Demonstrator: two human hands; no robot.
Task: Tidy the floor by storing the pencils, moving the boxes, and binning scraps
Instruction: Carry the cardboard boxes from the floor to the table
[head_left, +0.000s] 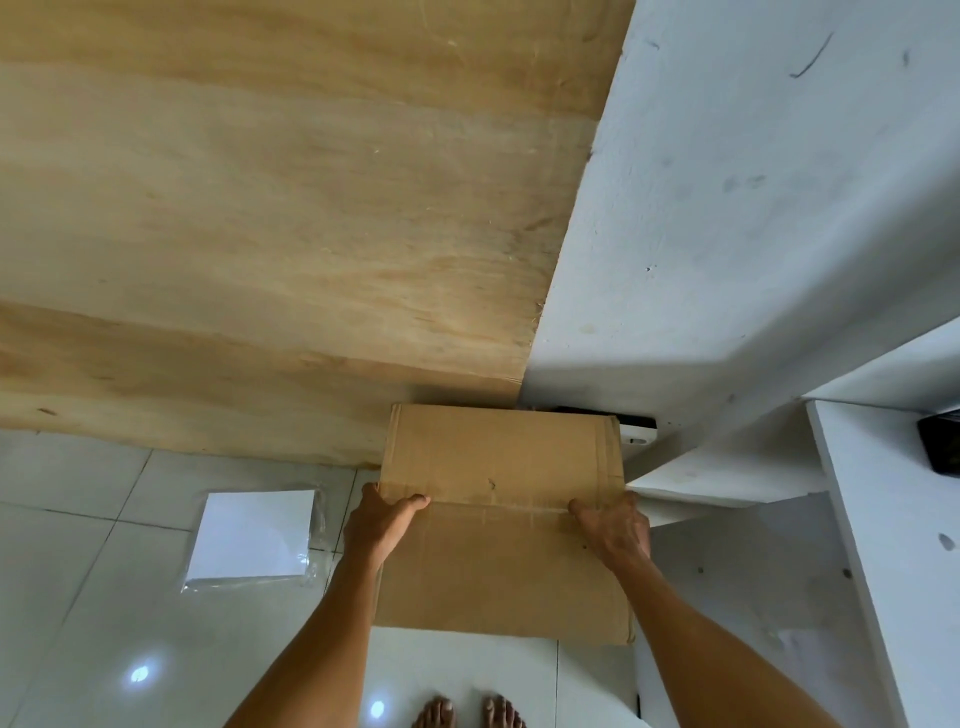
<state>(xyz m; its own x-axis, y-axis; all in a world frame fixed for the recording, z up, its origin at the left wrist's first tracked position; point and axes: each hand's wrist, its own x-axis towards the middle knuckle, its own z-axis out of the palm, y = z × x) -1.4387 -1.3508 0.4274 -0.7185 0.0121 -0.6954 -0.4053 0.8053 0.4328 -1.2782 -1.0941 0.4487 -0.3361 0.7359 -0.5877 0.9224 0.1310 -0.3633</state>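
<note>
A plain brown cardboard box (498, 457) sits in the corner where a plywood panel meets a white wall. My left hand (379, 525) grips its near top edge on the left side, thumb lying on the top face. My right hand (615, 527) grips the same edge on the right. The box's front face hangs down between my forearms, above the white tiled floor (78, 597). No pencils or scraps show in this view.
A white paper pack in clear plastic (254, 535) lies on the tiles left of the box. The plywood panel (260, 234) stands behind, the white wall (753, 208) to the right. A white ledge (883, 519) with a dark object (940, 441) juts at right. My bare feet (467, 712) stand below.
</note>
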